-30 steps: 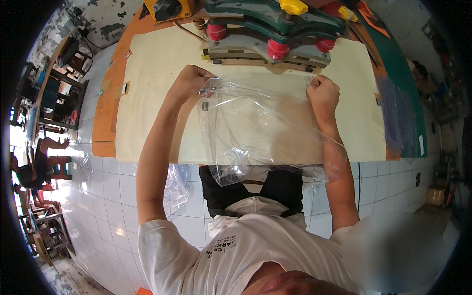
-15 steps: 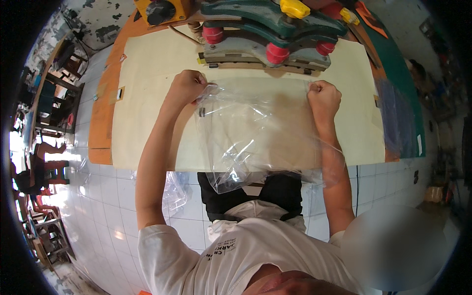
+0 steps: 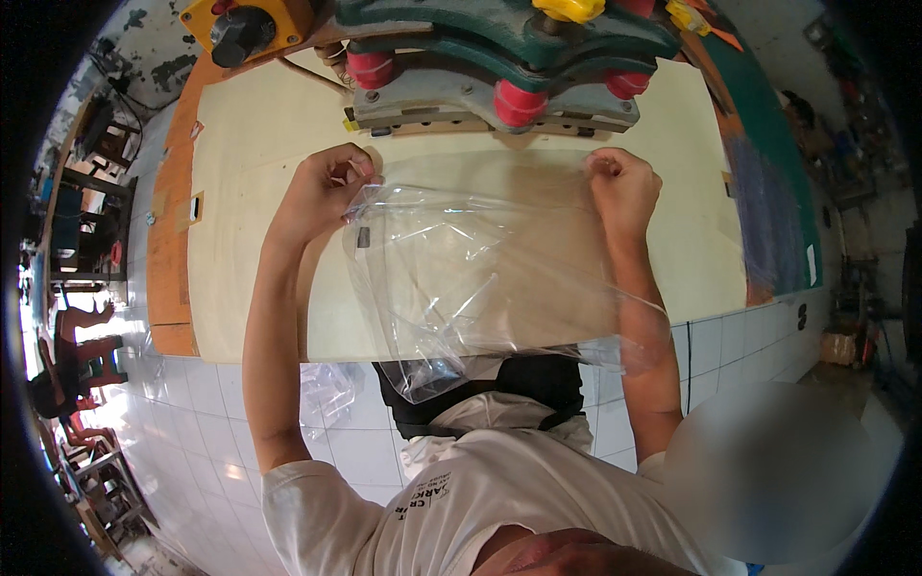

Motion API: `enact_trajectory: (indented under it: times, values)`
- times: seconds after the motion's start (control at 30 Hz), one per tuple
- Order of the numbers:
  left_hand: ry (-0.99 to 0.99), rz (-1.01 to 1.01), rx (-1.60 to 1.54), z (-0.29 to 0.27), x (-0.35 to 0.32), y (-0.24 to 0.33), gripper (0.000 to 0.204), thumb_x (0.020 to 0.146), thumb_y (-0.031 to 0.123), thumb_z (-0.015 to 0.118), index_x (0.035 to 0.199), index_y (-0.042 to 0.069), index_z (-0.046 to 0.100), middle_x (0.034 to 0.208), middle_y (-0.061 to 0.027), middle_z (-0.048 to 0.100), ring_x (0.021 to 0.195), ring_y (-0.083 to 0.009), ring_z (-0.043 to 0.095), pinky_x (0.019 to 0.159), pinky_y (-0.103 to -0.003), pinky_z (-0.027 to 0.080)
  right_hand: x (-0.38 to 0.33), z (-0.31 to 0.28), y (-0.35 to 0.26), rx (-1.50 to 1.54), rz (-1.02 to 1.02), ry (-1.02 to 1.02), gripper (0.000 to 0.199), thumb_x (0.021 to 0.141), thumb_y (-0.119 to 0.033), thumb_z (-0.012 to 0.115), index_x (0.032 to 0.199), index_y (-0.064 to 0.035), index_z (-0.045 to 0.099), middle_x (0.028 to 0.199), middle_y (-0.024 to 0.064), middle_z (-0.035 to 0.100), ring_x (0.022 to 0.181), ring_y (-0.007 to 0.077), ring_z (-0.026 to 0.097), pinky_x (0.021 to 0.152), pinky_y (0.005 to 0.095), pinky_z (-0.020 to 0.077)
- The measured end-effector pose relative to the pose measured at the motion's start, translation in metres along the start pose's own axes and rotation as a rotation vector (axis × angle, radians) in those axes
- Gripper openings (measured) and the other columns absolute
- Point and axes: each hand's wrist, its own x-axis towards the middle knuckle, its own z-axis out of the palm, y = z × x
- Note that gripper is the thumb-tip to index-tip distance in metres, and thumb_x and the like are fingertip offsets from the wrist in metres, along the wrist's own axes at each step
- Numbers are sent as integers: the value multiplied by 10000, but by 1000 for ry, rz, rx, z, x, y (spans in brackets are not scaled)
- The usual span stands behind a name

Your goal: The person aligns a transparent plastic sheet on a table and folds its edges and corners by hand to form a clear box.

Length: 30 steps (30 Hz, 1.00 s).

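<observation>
A clear plastic sheet (image 3: 480,259) is stretched between my two hands above the table, its near part drooping in creases over the table's front edge. My left hand (image 3: 331,187) pinches its far left corner between thumb and fingers. At the far right corner, my right hand (image 3: 624,187) is closed on the plastic. A small dark patch (image 3: 363,237) shows near the sheet's left side. Just beyond the sheet's far edge stands a green and grey press head (image 3: 495,96) with red round knobs. Whether the sheet is one layer or more, I cannot tell.
Cream paper (image 3: 250,230) covers the wooden table (image 3: 171,278). An orange control box (image 3: 248,29) with a black knob stands at the far left. A green mat (image 3: 802,206) lies on the right. Crumpled clear plastic (image 3: 327,389) is on the tiled floor.
The view has shifted, with the press appearing higher and nearer. My left fingers have loosened a little from a tight fist. The sheet is spread wider and flatter between my hands.
</observation>
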Motion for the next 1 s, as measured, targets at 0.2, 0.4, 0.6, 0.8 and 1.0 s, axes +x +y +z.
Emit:
enact_trajectory:
  times: [0.2, 0.4, 0.6, 0.8, 1.0]
  values:
    - [-27, 50, 54, -3, 0, 9, 190, 786, -109, 543, 904, -63, 685, 650, -41, 602, 494, -65, 522, 452, -235, 394, 2, 1, 1, -42, -36, -2, 89, 756, -133, 694, 821, -104, 747, 706, 119, 676, 652, 284, 663, 644, 366, 522]
    - [-45, -96, 91, -6, 3, 19, 226, 795, -103, 538, 956, -85, 695, 684, -92, 644, 499, -120, 578, 475, -270, 469, 3, 0, -2, -39, -26, -25, 114, 770, -123, 664, 835, -81, 747, 734, 120, 689, 668, 278, 669, 666, 369, 526]
    - [-19, -47, 122, -8, 2, 14, 227, 795, -97, 547, 956, -72, 704, 680, -99, 650, 497, -123, 578, 471, -270, 474, 3, -1, -3, -53, -17, -60, 124, 780, -124, 655, 849, -82, 749, 747, 124, 694, 682, 283, 675, 684, 378, 529]
    - [0, -74, 127, -9, 8, 15, 228, 793, -67, 561, 951, -39, 723, 655, -97, 658, 493, -119, 582, 467, -267, 481, 5, -5, -6, -48, 4, -83, 127, 778, -125, 648, 841, -83, 750, 743, 128, 694, 685, 278, 680, 691, 368, 531]
    - [0, 1, 248, -18, 20, 10, 268, 751, -112, 560, 949, -31, 721, 862, -97, 705, 643, -101, 615, 529, -263, 497, 12, -6, -2, -33, -3, -137, 120, 777, -123, 664, 839, -66, 749, 671, 99, 669, 612, 213, 638, 638, 329, 502]
